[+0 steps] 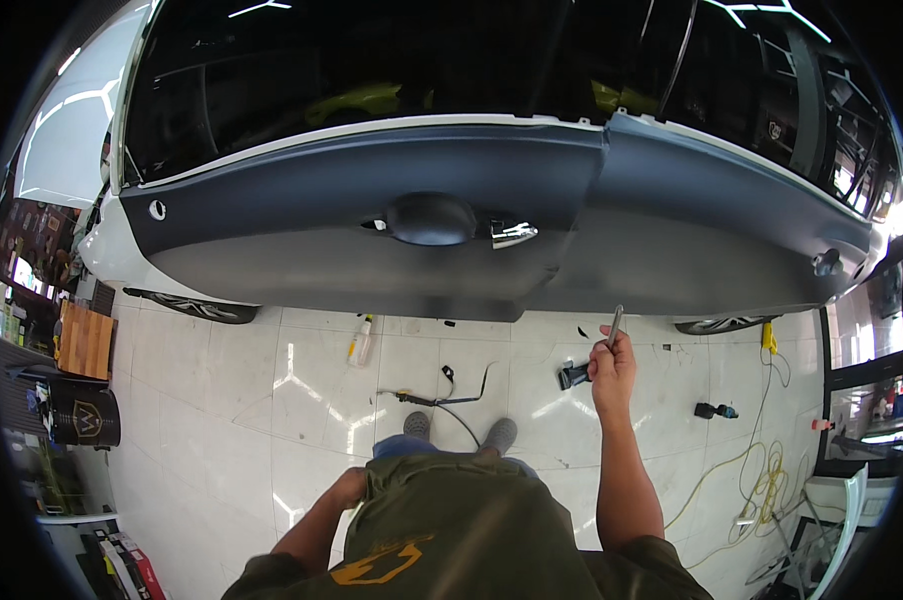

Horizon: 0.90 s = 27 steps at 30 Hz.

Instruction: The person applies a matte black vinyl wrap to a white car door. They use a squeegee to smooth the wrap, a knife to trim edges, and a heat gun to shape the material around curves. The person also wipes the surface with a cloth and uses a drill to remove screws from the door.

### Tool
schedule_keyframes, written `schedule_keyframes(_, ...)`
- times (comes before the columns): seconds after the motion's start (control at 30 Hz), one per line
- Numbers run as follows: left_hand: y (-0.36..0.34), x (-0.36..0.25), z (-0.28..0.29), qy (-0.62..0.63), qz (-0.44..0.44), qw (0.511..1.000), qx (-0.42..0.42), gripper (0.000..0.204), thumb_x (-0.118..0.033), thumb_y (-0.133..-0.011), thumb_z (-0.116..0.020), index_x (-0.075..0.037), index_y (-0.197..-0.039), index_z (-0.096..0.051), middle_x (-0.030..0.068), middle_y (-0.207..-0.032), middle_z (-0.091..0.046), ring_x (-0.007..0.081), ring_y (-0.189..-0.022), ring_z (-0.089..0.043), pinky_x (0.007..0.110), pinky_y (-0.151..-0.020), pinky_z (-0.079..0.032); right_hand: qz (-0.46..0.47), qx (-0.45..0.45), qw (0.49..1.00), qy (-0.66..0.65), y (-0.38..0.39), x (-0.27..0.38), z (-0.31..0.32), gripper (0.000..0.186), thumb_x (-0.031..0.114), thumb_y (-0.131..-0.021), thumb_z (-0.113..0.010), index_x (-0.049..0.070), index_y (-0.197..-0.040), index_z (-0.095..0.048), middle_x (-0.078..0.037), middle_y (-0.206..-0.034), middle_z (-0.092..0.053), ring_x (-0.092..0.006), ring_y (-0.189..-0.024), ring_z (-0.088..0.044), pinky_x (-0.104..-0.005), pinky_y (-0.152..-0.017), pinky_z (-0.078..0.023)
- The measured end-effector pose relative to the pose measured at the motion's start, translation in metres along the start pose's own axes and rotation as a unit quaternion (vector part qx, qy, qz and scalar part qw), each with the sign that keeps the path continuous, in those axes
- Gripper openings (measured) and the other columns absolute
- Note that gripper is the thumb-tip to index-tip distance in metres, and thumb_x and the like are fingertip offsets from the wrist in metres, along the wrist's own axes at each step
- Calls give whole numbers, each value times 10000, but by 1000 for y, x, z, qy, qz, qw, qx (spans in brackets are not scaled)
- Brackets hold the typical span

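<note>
Fingers (608,352) of right hand (612,368) closed around a thin metal knife (616,324), blade pointing up, near the lower edge of the matte grey film on the car door (372,250). Left hand (350,487) low at the hip, fingers hidden, grip impossible to tell. Glossy white tile floor (272,400), spray bottle (360,342), yellow cord (752,470) to the right.

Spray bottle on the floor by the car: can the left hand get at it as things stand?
Probably not without bending: the left hand hangs at the hip, and the spray bottle lies low on the tiled floor ahead. Nothing blocks the way.
</note>
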State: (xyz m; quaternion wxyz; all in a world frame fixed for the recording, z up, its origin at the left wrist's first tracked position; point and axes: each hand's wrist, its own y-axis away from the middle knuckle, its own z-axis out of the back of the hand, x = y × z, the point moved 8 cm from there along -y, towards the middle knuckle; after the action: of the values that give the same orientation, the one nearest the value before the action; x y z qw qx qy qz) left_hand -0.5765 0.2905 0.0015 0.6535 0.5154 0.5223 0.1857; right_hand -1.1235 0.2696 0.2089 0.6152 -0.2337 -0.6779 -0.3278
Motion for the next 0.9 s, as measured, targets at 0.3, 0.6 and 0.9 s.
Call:
schedule_keyframes(0.3, 22, -24, 10, 64, 0, 995, 76, 333, -154, -877, -539, -28, -1183, -580, 102, -1029, -645, 195, -887, -625, 344, -839, -507, 60, -49, 997, 25, -5, 33, -42, 212, 52, -928, -461, 34, -1129, -526, 9, -731, -496, -34, -556, -426, -185, -472, -347)
schedule_keyframes(0.6, -18, 20, 95, -391, -41, 911, 125, 441, -247, -826, -586, 92, -1106, -617, 227, -1075, -667, 292, -983, -639, 377, -848, -489, 107, -130, 986, 23, 11, 66, -76, 217, 66, -921, -503, 18, -1130, -540, -5, -736, -516, -39, -523, -415, -193, -444, -344)
schedule_keyframes(0.9, 10, -75, 64, -489, -71, 855, 157, 315, -250, -926, -528, -35, -1129, -638, 150, -963, -696, 265, -915, -660, 360, -795, -519, 102, -59, 993, -31, -70, 136, -66, 270, 154, -888, -628, 19, -1118, -581, -16, -802, -591, -51, -494, -425, -221, -436, -340)
